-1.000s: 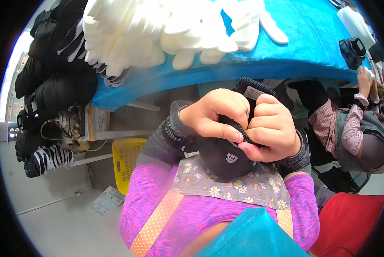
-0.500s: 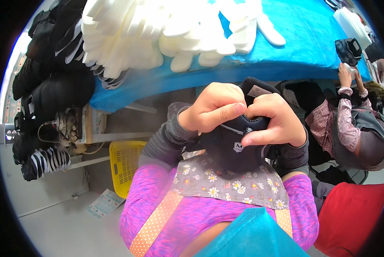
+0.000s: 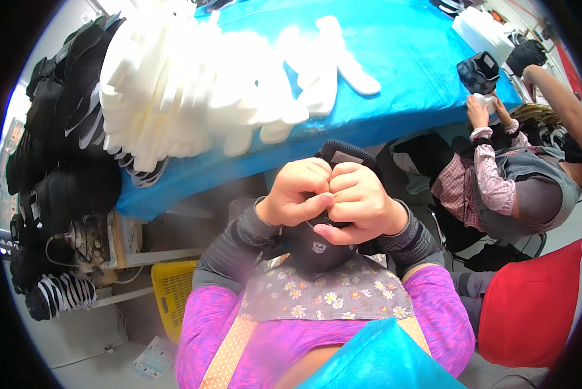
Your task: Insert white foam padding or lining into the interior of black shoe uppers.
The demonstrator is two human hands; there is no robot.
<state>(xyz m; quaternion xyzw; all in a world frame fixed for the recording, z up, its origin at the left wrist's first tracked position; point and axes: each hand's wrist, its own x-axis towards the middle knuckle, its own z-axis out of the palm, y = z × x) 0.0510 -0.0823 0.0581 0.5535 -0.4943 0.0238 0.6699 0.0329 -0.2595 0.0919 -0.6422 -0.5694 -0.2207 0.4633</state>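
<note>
A black knit shoe upper (image 3: 320,253) with a small pale badge is in front of my chest, its ribbed collar turned away from me and a pale label inside. My left hand (image 3: 297,194) is curled closed on the upper's opening. Against it, knuckles touching, my right hand (image 3: 363,204) is closed on the same upper, its thumb pointing left. What lies between the fingers is hidden. Beyond the hands, white foot-shaped pieces (image 3: 174,97) are heaped on the blue-covered table (image 3: 407,58).
Black shoe parts (image 3: 64,149) are stacked high at the left. Below the table edge stands a yellow plastic basket (image 3: 173,292). At the right, a seated co-worker (image 3: 498,175) handles a dark shoe upper (image 3: 477,72) at the table. A red cloth-like surface (image 3: 531,305) is at lower right.
My hands have drawn together until their knuckles meet over the shoe opening. The view has shifted, so table and co-worker appear farther left.
</note>
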